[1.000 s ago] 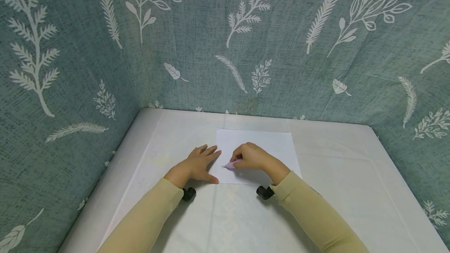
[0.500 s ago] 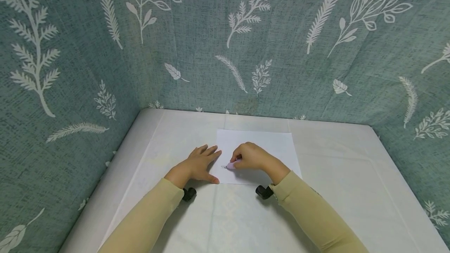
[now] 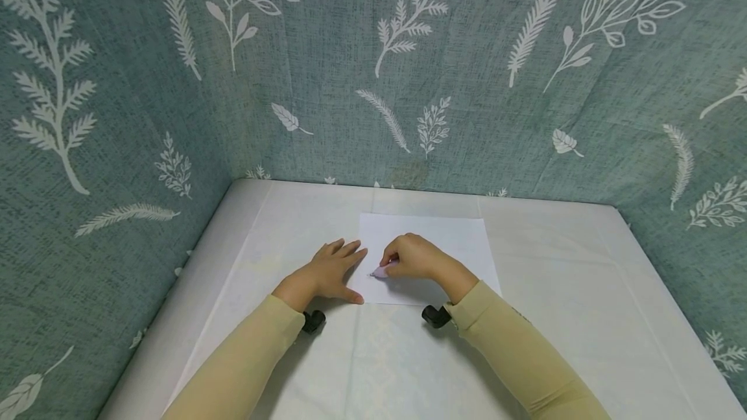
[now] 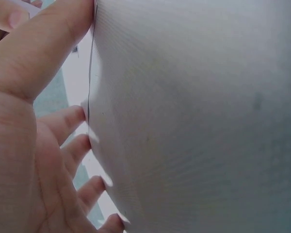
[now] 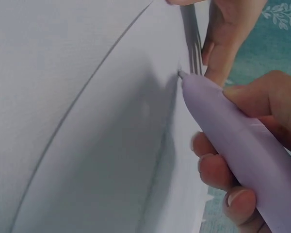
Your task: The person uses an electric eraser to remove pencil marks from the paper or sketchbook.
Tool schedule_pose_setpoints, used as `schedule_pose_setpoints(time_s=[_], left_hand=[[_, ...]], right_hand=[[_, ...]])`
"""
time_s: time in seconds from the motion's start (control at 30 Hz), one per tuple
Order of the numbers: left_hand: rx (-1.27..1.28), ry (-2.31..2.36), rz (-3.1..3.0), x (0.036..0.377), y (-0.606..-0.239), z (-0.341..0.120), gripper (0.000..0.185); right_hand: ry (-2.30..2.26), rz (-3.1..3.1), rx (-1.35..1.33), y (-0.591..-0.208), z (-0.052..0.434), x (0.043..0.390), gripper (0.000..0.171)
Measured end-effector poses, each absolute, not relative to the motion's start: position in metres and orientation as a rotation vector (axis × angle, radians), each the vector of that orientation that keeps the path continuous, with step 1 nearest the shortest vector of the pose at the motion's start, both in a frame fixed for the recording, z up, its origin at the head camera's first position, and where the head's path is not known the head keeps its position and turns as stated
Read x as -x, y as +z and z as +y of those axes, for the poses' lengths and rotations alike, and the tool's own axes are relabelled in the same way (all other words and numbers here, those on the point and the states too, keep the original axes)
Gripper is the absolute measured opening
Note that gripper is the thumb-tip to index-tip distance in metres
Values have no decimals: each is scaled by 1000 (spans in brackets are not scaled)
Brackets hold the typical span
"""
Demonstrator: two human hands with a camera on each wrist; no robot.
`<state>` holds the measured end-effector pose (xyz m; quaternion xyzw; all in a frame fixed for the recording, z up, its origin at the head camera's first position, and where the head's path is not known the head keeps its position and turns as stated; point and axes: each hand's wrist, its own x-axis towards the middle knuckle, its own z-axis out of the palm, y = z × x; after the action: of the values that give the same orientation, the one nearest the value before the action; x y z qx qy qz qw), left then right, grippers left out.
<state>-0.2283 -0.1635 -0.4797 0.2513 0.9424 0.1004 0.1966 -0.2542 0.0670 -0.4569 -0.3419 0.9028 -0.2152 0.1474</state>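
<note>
A sheet of white paper [image 3: 455,245] lies on the table, partly under both hands. My right hand [image 3: 413,256] grips a thick lilac pen [image 5: 242,145] with a thin metal tip, thumb on one side and curled fingers on the other. In the right wrist view its tip meets the paper beside small dark marks [image 5: 179,65]. My left hand [image 3: 328,276] rests with spread fingers at the paper's left side. Seen from the left wrist, the thumb [image 4: 48,43] and fingertips touch down along the surface.
A pale cloth covers the table [image 3: 560,264]. Green fabric [image 3: 327,102] with white leaf prints hangs behind it and at both sides. Black wrist devices show at the left cuff [image 3: 314,321] and the right cuff [image 3: 434,316].
The pen tip and right hand have made small shifts over the same spot, now slightly left and up in the head view. My left hand has stayed in place.
</note>
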Motion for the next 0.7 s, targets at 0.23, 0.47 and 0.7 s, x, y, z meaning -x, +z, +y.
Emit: schedule_pose_setpoints(time_s=[0.23,0.47,0.7], left_hand=[[-707,279,2641,229,-481,-164,108],[-708,274,2642,230,-482,-165,108],[-708,282,2638,229,-480,-164,108]], right_hand=[[-597,2604,977,-455,66,255,10],[-585,2610,969,-454,66,255,9],[-587,2619,964,-453,66,255,10]])
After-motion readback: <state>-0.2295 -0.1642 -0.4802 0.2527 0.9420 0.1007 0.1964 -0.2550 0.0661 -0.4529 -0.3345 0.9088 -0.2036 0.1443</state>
